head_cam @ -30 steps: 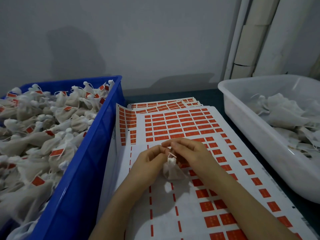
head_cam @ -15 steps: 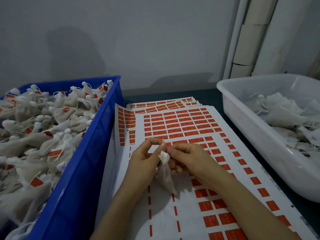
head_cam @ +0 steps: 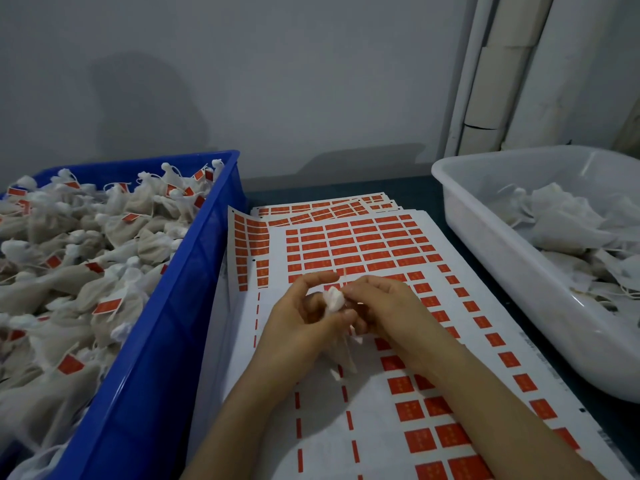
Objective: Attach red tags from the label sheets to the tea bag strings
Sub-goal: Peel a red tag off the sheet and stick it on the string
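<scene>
Plain grey wall [head_cam: 277, 81] — pale pipes [head_cam: 498, 81] in the right corner, dim light

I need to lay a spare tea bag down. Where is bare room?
Free: the peeled white part of the label sheet by the blue crate, and the dark strip before the white tub. Crowded: both bins, and mid-sheet where both hands hold a bag.

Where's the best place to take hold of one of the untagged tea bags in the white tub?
Probably by the gathered neck, from above. The tea bags lie heaped and overlapping in the white tub, whose top is open, so the soft bodies are partly buried. The bag in the hands shows the bunched top.
</scene>
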The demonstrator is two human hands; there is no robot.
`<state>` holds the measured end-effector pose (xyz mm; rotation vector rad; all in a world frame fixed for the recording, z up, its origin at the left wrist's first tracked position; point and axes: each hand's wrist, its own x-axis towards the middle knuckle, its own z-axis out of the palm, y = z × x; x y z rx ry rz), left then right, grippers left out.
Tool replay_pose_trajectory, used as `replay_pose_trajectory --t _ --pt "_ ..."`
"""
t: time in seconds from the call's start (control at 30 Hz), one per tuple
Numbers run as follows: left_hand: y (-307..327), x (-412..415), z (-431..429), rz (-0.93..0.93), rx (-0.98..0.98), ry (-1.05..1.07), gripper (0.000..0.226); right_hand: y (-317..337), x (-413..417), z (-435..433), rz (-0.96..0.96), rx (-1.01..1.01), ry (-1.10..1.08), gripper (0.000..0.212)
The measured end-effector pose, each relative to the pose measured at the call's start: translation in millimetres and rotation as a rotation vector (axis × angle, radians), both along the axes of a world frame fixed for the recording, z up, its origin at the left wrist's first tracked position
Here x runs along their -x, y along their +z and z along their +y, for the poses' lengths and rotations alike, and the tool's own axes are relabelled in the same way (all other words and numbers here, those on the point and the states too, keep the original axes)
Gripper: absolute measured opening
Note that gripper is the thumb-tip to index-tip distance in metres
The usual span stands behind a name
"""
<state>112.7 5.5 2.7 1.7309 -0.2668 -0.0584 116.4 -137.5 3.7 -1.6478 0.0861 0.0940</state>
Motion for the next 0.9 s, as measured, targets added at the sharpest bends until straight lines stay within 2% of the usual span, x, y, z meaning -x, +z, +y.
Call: replay_pose_trajectory --t 0.17,0.3,0.4,0.43,0.5,0.57,0.63,0.73,0.8,0.9 --pt "-2 -1 -3 -0.076 0.002 0.120 0.014 0 -3 2 0.006 0.193 -0.074 0.032" --pt "-3 0 -5 -0.136 -0.013 0.158 0.010 4 -1 -1 -0.027 0.155 -0.150 0.035" --pt "-3 1 -8 -0.159 -0.018 0.142 0.010 6 1 -1 0.024 -0.092 -0.176 0.024" --pt "-3 1 -8 -0.161 -0.016 0.137 0.011 7 0 -1 0.035 -0.118 -0.200 0.025" --pt "-2 1 -7 -0.154 -0.009 0.127 0.010 9 -2 0 0.025 0.005 -0.256 0.035" --pt "-1 2 -4 -0.133 -0.015 0.113 0.010 12 -3 -1 0.019 0.014 -0.259 0.044" --pt "-2 2 -3 -0.111 -0.039 0.097 0.010 13 -1 -2 0.027 -0.133 -0.208 0.038" --pt "-2 3 -5 -0.127 -0.061 0.124 0.006 13 3 -4 0.059 -0.461 -0.111 0.019" --pt "-1 2 -5 -0.149 -0.012 0.160 0.015 14 4 -4 0.086 -0.635 -0.026 0.024" --pt "1 2 -3 -0.163 0.020 0.199 0.004 16 6 -1 0.093 -0.674 0.060 0.037"
